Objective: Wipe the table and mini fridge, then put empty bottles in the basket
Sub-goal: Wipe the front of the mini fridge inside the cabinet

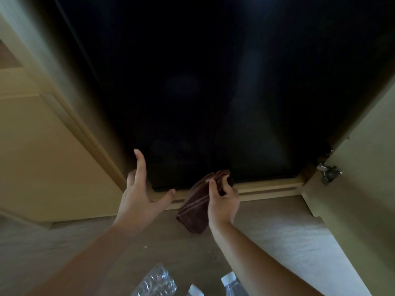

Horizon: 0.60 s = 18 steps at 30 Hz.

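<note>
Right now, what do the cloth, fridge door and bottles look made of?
Cloth: soft brown textile, maybe microfibre; it drapes in folds, matte.
Mini fridge door: smooth glossy black, faint reflections; glass or coated metal, unclear.
Bottles: thin clear plastic, crinkled walls, white caps.

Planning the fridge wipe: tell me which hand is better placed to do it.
Right. The right hand grips the brown cloth at the lower edge of the black mini fridge door, so it can likely wipe straight away. The left hand is spread open beside it, holding nothing.
</note>
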Each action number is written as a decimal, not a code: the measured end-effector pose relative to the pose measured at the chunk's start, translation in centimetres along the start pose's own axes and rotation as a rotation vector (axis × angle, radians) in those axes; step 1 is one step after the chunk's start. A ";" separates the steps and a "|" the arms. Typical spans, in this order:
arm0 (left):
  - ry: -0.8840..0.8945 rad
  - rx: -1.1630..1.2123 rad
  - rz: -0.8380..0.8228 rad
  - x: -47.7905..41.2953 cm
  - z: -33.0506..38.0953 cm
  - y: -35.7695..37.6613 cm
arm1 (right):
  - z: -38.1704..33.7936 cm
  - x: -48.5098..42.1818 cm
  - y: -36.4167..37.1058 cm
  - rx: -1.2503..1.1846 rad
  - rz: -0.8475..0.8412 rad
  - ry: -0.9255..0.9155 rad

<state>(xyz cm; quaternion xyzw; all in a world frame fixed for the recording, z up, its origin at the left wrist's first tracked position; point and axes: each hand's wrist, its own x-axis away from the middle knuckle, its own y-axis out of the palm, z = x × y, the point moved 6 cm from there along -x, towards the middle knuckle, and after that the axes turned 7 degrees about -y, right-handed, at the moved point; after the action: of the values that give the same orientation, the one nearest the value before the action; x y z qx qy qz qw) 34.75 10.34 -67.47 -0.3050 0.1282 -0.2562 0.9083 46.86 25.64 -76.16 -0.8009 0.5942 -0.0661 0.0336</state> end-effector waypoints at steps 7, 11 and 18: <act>0.009 -0.061 0.021 0.0 0.0 0.1 | -0.9 -5.6 -10.4 -0.031 0.299 -0.161; 0.028 -0.073 0.031 -0.1 -0.2 0.1 | -1.7 -7.7 -11.5 -0.078 0.429 -0.206; 0.082 -0.063 0.024 -0.2 -0.3 0.1 | -2.6 -2.0 -3.5 -0.009 0.415 -0.315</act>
<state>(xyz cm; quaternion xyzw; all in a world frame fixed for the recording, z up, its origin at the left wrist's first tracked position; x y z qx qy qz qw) 34.53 10.35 -67.81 -0.3210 0.1769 -0.2534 0.8952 49.24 28.60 -73.24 -0.6624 0.7335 0.0704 0.1352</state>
